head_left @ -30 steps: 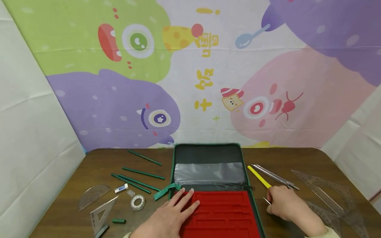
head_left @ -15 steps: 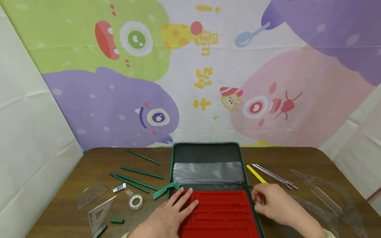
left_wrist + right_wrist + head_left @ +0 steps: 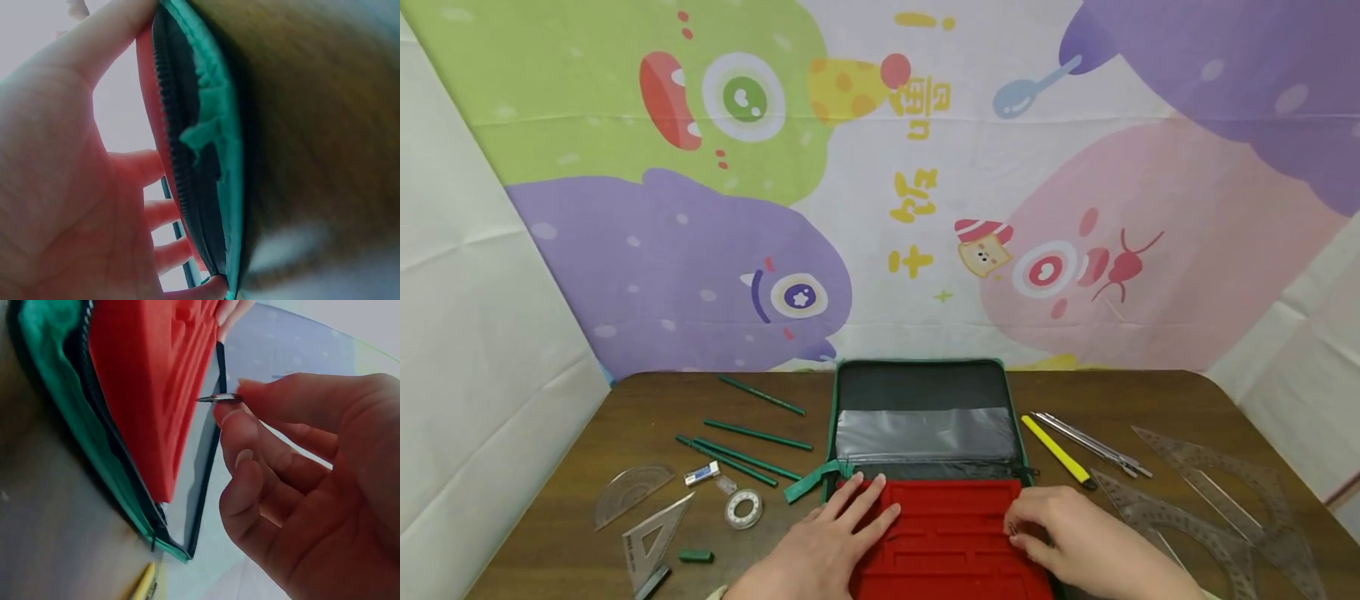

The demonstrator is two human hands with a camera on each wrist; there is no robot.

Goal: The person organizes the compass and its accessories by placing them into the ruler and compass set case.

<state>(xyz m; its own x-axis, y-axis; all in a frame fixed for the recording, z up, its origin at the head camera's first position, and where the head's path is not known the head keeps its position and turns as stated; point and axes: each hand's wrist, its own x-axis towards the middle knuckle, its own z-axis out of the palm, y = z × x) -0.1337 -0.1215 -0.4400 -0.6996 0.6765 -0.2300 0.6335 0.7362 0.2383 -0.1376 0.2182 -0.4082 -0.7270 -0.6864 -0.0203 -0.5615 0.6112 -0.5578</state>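
A green zip case (image 3: 925, 387) lies unfolded on the table, with a red moulded tray (image 3: 955, 567) in its near half. My left hand (image 3: 823, 537) rests on the tray's left side, fingers spread; in the left wrist view its fingers (image 3: 164, 212) reach over the zipped edge. Over the tray's right side, my right hand (image 3: 1067, 533) pinches a small pointed silver metal piece (image 3: 219, 398) between thumb and fingertips. Its dark tip sticks out toward the tray in the right wrist view; the rest is hidden by the fingers.
Left of the case lie several green pencils (image 3: 758, 435), an eraser (image 3: 702, 473), a round white ring (image 3: 742, 509), a protractor (image 3: 632, 492), a set square (image 3: 655, 537) and a green block (image 3: 696, 556). To the right are a yellow utility knife (image 3: 1056, 450), silver compasses (image 3: 1090, 442) and clear triangles (image 3: 1232, 492).
My right hand has moved left from beside the yellow knife to over the tray, carrying the silver piece. The left hand has stayed on the tray.
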